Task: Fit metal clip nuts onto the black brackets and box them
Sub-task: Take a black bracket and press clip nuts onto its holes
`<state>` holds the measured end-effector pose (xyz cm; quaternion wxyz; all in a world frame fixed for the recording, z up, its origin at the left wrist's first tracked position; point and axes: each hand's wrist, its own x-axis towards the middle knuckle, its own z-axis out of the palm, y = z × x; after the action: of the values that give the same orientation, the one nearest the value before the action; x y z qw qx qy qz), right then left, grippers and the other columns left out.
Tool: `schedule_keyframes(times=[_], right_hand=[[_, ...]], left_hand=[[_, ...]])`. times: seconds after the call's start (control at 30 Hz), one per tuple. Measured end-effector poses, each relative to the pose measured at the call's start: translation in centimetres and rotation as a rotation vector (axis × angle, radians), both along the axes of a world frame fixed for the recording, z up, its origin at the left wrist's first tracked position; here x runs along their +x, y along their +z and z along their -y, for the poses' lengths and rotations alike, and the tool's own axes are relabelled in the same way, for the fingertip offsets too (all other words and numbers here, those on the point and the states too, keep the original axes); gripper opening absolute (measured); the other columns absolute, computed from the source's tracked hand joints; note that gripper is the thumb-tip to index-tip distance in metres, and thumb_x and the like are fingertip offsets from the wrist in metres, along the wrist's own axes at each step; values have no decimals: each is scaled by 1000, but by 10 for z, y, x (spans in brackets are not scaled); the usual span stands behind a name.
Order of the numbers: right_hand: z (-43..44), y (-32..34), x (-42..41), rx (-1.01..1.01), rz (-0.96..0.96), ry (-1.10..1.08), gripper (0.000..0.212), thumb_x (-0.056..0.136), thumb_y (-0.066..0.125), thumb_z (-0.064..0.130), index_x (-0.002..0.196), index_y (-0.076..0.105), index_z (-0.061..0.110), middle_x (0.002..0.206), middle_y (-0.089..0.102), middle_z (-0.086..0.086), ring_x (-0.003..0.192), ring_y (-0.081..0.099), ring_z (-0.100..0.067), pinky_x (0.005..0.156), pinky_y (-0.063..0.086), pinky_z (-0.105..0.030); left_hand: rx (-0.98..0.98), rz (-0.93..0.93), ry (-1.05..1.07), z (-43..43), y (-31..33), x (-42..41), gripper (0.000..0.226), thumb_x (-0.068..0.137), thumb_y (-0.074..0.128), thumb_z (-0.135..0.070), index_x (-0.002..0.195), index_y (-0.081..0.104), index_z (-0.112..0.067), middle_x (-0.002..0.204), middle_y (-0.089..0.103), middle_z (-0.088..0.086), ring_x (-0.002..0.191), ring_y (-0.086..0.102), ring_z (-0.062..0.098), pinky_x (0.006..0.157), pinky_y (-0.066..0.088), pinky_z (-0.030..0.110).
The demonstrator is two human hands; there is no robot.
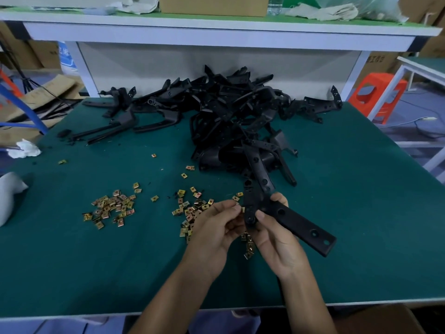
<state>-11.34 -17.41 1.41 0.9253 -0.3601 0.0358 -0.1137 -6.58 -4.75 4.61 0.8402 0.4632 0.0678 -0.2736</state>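
hands meet above the green table (361, 213): right hand (277, 233) grips a black bracket (297, 221) near its middle, left hand (216, 229) pinches a clip nut (242, 209) against its edge; loose clip nuts (110, 206) lie scattered beneath, bracket heap (228, 109) behind.

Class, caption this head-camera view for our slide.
Right hand holds a black bracket; left hand pinches a clip nut beside it.

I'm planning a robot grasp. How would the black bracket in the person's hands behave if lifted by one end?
The black bracket is probably stiff: it juts unsupported past the right hand without sagging. Flat and angular, it is unlikely to roll. Being long, it may lever downward in a light grip.
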Motion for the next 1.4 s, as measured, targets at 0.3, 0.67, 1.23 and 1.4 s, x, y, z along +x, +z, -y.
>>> schedule_keyframes(times=[0.3,0.67,1.23,1.4], right_hand=[[1,-7,-1,-183,25,-47,48,78,74,-4,108,48,24,119,67,-23,111,65,-34,92,56,-36],[25,-7,-4,102,3,-188,33,88,55,-2,96,59,30,103,68,-6,91,68,-21,80,60,-35],[21,-4,-2,98,-11,-91,43,73,76,5,104,57,28,107,69,-6,92,68,-22,82,57,-36],[23,-5,-3,97,32,-47,40,81,69,1,109,58,28,113,70,-5,93,69,-19,84,57,-36]], left_hand=[[180,66,-65,-1,-4,1,12,91,68,-8,102,71,-12,88,74,0,82,66,14,71,51,28],[1390,1103,-126,15,-22,56,28,98,56,-42,110,70,-21,107,68,-3,102,57,18,92,44,31],[1306,926,-296,36,-23,74,13,92,67,-33,99,66,-22,97,68,-3,98,63,22,75,51,27],[776,647,-196,22,-8,58,8,94,68,-24,96,72,-31,91,73,-14,88,67,3,77,50,21]])
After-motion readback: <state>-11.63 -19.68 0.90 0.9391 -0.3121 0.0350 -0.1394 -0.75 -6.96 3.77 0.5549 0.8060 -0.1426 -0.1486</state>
